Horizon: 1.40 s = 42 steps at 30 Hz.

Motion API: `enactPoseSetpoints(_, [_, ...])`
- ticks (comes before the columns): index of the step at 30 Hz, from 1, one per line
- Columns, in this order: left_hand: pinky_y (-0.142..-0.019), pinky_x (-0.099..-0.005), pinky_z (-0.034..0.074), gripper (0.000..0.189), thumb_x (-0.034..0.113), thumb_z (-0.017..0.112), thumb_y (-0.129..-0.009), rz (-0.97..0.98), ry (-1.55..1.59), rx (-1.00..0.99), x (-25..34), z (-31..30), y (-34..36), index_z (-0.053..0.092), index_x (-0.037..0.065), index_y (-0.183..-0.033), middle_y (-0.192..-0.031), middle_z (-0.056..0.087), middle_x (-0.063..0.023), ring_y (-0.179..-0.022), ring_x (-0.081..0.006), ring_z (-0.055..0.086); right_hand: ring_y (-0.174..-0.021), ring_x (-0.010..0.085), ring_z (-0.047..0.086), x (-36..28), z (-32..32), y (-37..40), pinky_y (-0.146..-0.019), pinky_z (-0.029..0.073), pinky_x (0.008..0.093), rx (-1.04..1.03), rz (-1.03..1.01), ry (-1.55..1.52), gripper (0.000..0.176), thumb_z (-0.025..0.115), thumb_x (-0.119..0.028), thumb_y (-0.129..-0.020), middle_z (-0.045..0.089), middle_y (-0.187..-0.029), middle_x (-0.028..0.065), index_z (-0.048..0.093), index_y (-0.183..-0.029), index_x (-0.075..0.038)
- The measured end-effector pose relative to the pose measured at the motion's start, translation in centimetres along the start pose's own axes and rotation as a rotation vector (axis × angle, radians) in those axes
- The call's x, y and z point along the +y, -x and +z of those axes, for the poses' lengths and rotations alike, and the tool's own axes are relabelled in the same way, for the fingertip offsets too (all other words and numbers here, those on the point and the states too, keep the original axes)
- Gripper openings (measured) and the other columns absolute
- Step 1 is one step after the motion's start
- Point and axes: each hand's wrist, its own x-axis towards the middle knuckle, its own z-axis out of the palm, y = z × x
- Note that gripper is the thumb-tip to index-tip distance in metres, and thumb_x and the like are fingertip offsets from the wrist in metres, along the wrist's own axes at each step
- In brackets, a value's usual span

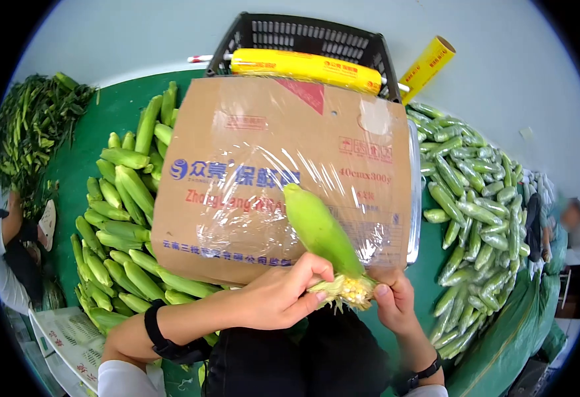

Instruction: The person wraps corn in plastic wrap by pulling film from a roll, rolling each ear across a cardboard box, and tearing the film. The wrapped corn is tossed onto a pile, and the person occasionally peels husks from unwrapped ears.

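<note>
An ear of corn in its green husk lies slantwise on a film-covered cardboard box. Pale yellow kernels show at its near end, where the husk is peeled back and ragged. My left hand pinches the loose husk at that end between thumb and forefinger. From the other side, my right hand is closed at the same end, thumb bent in against it; its other fingertips are partly hidden. Clear plastic film glints over the cardboard beneath the corn.
Unwrapped corn is heaped at left, film-wrapped ears at right. Behind the box stand a black crate, a yellow film roll on a rod and a yellow tube. Husks pile up far left; other people sit at both edges.
</note>
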Motion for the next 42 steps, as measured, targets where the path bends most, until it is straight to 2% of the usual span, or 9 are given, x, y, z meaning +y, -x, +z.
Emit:
enactPoseSetpoints(9, [-0.081, -0.0434, 0.044, 0.041, 0.027, 0.064, -0.087, 0.084, -0.104, -0.063, -1.4, -0.2, -1.8, 0.042, 0.005, -0.114, -0.09, 0.063, -0.0128, -0.089, -0.0313, 0.059, -0.097, 0.0227, 0.06, 0.7, -0.4, -0.7, -0.085, 0.046, 0.0318, 0.151, -0.03, -0.03, 0.011, 0.054, -0.009, -0.092, 0.062, -0.111, 0.0191, 0.054, -0.085, 0.0])
enactPoseSetpoints(13, [-0.098, -0.0494, 0.038, 0.065, 0.034, 0.08, -0.068, 0.552, -0.879, 0.123, -0.7, -3.6, -3.5, 0.052, 0.006, -0.12, -0.123, 0.049, -0.0144, -0.118, -0.0321, 0.045, -0.093, 0.0236, 0.062, -0.3, -1.2, -1.9, -0.081, 0.048, 0.0323, 0.139, -0.005, -0.063, 0.013, 0.055, -0.01, -0.092, 0.062, -0.114, 0.0202, 0.054, -0.084, 0.0])
enactPoseSetpoints(16, [-0.102, -0.0497, 0.036, 0.07, 0.027, 0.08, -0.065, 0.34, -1.117, 0.124, -0.8, -5.3, -5.3, 0.049, 0.006, -0.124, -0.129, 0.049, -0.0139, -0.122, -0.0318, 0.046, -0.09, 0.024, 0.063, -1.9, -0.6, -3.2, -0.079, 0.049, 0.0319, 0.081, -0.063, -0.034, 0.013, 0.056, -0.01, -0.091, 0.064, -0.111, 0.0171, 0.056, -0.082, 0.0])
enactPoseSetpoints(26, [-0.096, -0.0404, 0.046, 0.061, 0.01, 0.071, -0.07, 0.261, -0.676, 0.247, 0.2, -6.9, -1.4, 0.048, 0.004, -0.126, -0.129, 0.053, -0.0163, -0.12, -0.0335, 0.051, -0.079, 0.0263, 0.063, -10.9, 1.4, -8.9, -0.071, 0.05, 0.0332, -0.195, -0.393, 0.122, 0.012, 0.059, -0.011, -0.088, 0.066, -0.095, 0.0106, 0.062, -0.088, 0.0])
enactPoseSetpoints(31, [-0.089, -0.0415, 0.046, 0.058, 0.019, 0.076, -0.07, 0.207, -0.679, 0.383, 2.6, -6.5, 2.3, 0.049, 0.002, -0.119, -0.118, 0.055, -0.0172, -0.109, -0.0357, 0.054, -0.091, 0.0222, 0.064, -13.3, 2.7, -8.9, -0.079, 0.05, 0.0318, -0.222, -0.06, -0.08, 0.027, 0.051, -0.023, -0.096, 0.066, -0.1, 0.0124, 0.062, -0.106, -0.001])
enactPoseSetpoints(34, [-0.082, -0.0426, 0.047, 0.064, 0.024, 0.081, -0.062, 0.155, -0.834, 0.547, 3.3, -5.6, 4.6, 0.049, 0.002, -0.113, -0.104, 0.053, -0.0164, -0.098, -0.0366, 0.054, -0.103, 0.0263, 0.061, -14.0, 3.4, -8.2, -0.086, 0.049, 0.0325, -0.178, -0.326, -0.155, 0.038, 0.049, -0.033, -0.097, 0.061, -0.114, 0.0168, 0.059, -0.119, -0.003])
enactPoseSetpoints(38, [-0.079, -0.0422, 0.048, 0.068, 0.024, 0.084, -0.056, 0.118, -0.941, 0.744, 5.2, -3.9, 6.7, 0.051, 0.002, -0.111, -0.103, 0.051, -0.0163, -0.096, -0.0365, 0.055, -0.111, 0.0327, 0.057, -15.7, 4.3, -7.0, -0.091, 0.048, 0.037, -0.084, -0.649, 0.372, 0.051, 0.072, -0.024, -0.082, 0.052, -0.128, 0.0194, 0.055, -0.126, -0.005])
enactPoseSetpoints(39, [-0.079, -0.0422, 0.048, 0.067, 0.024, 0.084, -0.056, 0.123, -0.95, 0.775, 6.0, -3.6, 6.9, 0.051, 0.002, -0.111, -0.103, 0.051, -0.016, -0.096, -0.0362, 0.055, -0.109, 0.0334, 0.058, -16.1, 4.5, -6.6, -0.09, 0.049, 0.038, -0.051, -0.633, 0.329, 0.057, 0.081, -0.017, -0.069, 0.05, -0.131, 0.0194, 0.061, -0.121, -0.007])
enactPoseSetpoints(42, [-0.074, -0.0412, 0.049, 0.065, 0.024, 0.084, -0.055, 0.177, -1.028, 0.866, 7.3, -3.0, 7.4, 0.053, 0.002, -0.109, -0.102, 0.052, -0.0142, -0.093, -0.0344, 0.056, -0.106, 0.032, 0.059, -14.7, 3.7, -6.2, -0.087, 0.051, 0.038, 0.072, -0.943, 0.617, 0.048, 0.08, -0.014, -0.065, 0.05, -0.129, 0.0181, 0.068, -0.111, -0.01])
